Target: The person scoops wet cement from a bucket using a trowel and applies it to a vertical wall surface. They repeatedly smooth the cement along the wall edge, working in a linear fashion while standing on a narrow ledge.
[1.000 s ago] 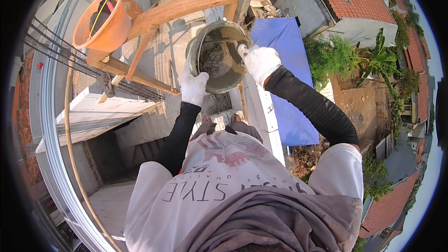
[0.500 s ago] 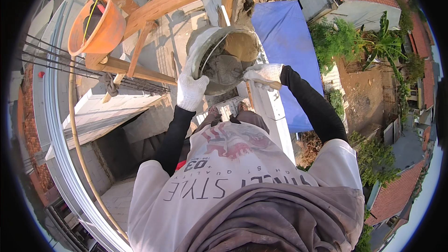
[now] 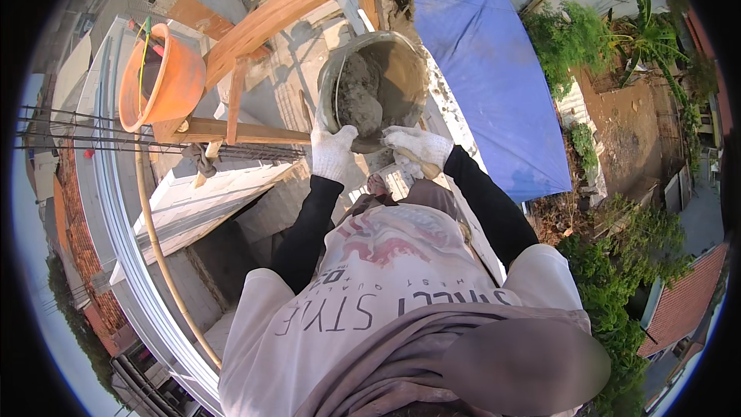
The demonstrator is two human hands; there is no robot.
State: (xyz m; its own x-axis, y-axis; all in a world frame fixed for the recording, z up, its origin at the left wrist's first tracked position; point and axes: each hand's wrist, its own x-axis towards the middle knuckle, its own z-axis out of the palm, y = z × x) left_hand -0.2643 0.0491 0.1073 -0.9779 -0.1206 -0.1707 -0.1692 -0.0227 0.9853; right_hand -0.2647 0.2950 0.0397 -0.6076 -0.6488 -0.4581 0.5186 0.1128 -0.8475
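Note:
A mortar-stained bucket (image 3: 411,77) with grey wet mix (image 3: 359,93) inside sits at the centre, tilted. My left hand (image 3: 333,150) in a white knit glove grips its near left rim. Beside it, at the bucket's near right edge, my right hand (image 3: 421,147), also gloved, is closed round a pale wooden-handled tool (image 3: 424,166), whose working end I cannot make out clearly. Just beyond the bucket is the wall top (image 3: 448,104), spattered with grey mortar. My feet show below the hands.
An orange bucket (image 3: 177,77) with tools hangs left by a wooden frame (image 3: 274,11). Rebar (image 3: 93,143), a bamboo pole (image 3: 158,247) and an open drop to lower levels (image 3: 235,255) lie left. A blue tarpaulin (image 3: 494,85), plants and roofs lie below right.
The bucket has turned in my hands, and my left hand now sits lower on its rim. My right hand has moved from the upper right rim down to the near edge.

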